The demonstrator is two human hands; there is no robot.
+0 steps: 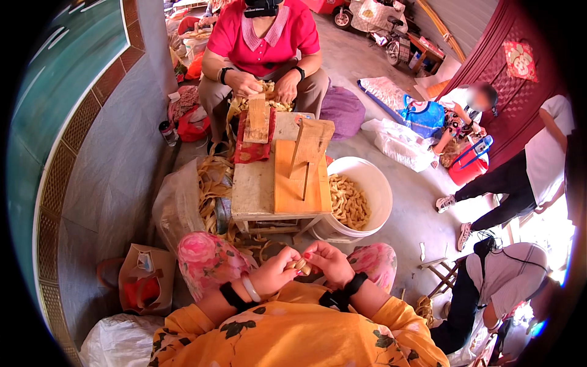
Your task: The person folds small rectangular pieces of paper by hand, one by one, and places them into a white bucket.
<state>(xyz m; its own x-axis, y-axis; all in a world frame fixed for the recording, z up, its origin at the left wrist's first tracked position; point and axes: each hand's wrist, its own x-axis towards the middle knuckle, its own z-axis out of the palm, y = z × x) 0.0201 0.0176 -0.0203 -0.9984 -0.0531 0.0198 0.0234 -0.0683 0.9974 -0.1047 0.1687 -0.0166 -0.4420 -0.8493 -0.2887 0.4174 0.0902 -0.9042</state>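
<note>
- The tan piece (300,266) sits between my two hands, on the near side of the low surface (252,194) and apart from it; its long axis is too small to tell, and neither hand is clearly nearer, as both meet at it.
- My left hand (273,273) pinches it from the left, fingers drawn narrow; my right hand (331,264) closes in a narrow pinch from the right.
- The piece looks rounded and folded, dull and fibrous.
- Right of the surface stands a smooth, round white bucket (380,194); inside lie many knobbly tan pieces (348,203).
- Left of the surface hang long, flat, curling strips (214,183), pale and leathery.
- On the surface lies a smooth, grained wooden board (287,194); an upright wooden panel (313,139) and a thin dark rod (306,181) rise from it.
</note>
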